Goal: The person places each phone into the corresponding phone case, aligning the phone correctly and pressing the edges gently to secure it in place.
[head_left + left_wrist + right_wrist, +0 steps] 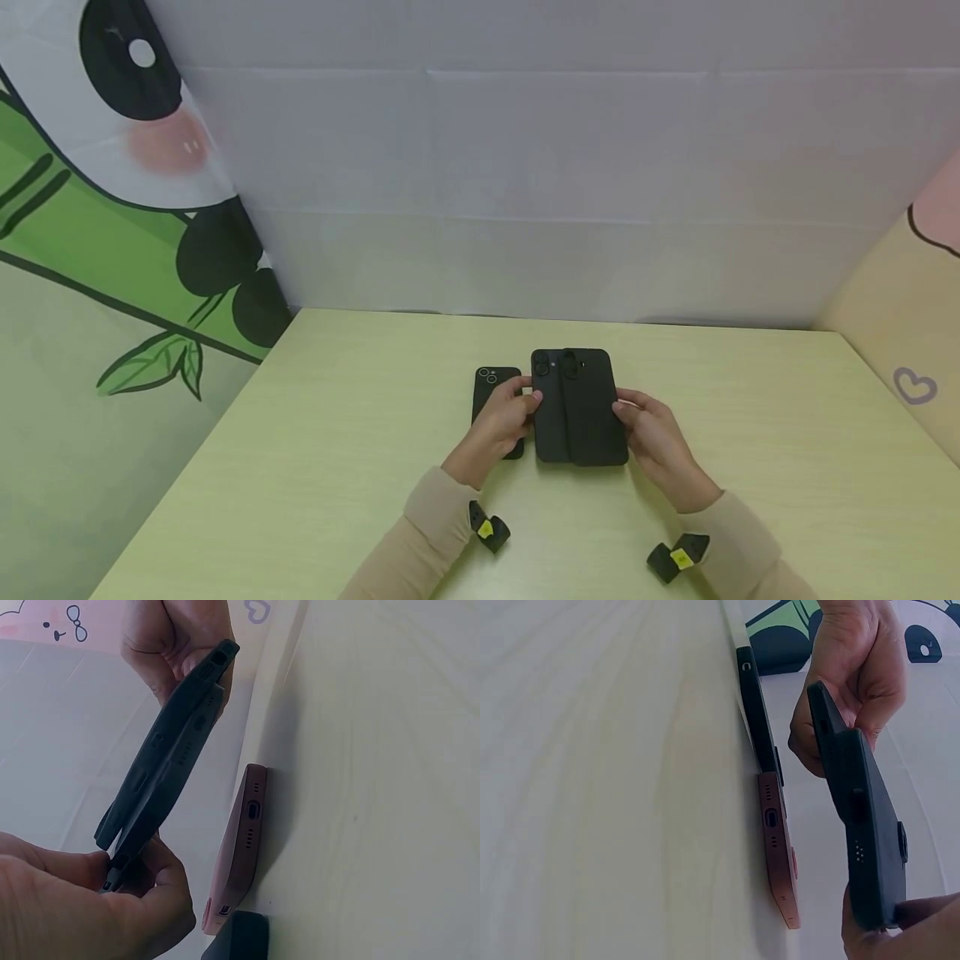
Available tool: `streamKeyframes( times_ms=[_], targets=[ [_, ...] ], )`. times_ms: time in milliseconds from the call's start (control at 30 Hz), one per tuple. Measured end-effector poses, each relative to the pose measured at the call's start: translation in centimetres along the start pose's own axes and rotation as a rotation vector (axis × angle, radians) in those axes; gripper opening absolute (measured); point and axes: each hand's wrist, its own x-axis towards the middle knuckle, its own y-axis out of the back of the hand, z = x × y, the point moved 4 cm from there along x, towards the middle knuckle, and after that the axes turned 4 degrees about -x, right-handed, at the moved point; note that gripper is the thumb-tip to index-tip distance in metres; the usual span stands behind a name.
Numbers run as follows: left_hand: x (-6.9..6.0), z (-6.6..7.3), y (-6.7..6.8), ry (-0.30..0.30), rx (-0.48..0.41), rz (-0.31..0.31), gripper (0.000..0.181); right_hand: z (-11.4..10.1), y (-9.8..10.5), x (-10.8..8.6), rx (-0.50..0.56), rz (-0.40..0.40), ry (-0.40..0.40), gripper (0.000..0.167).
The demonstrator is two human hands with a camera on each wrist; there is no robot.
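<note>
Two dark phones are held above the table, overlapping side by side with their camera backs up. My left hand [498, 425] pinches the left phone [549, 425] by its outer edge, thumb on top. At the opposite edge, my right hand [660, 443] grips the right phone [596, 421], which partly covers the other one. The wrist views show both from their port ends, stacked and slightly tilted. Beneath them a pink phone [244, 832] lies on the table, concealed in the head view. A black phone [495, 390] lies left of it, partly covered by my left hand.
The pale wooden table [337, 417] spreads around the hands. Behind it rises a grey-white creased backdrop [562, 150]. A printed cartoon wall [127, 275] borders the left side, and a cream wall [900, 333] the right. Small black wrist cameras [491, 532] sit at both cuffs.
</note>
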Motion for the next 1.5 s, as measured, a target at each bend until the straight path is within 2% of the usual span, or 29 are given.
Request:
streamKeyframes(
  times_ms=[400,967,1233,1500],
  targets=[
    [-0.4,-0.4,0.1,-0.004,0.005,-0.027,0.031,0.9,-0.9,-0.1,0.012,-0.049,0.010,0.042],
    [-0.6,-0.7,0.3,-0.003,0.017,-0.042,0.029,1.4,-2.1,-0.2,0.005,-0.073,0.018,0.041],
    [-0.8,-0.7,0.5,0.006,0.009,-0.059,0.027,1.6,-2.5,-0.2,0.013,-0.068,0.027,0.041],
    [-1.2,-0.5,0.8,0.009,0.012,-0.098,0.033,1.7,-2.6,-0.5,0.004,-0.058,0.024,0.044]
  ],
)
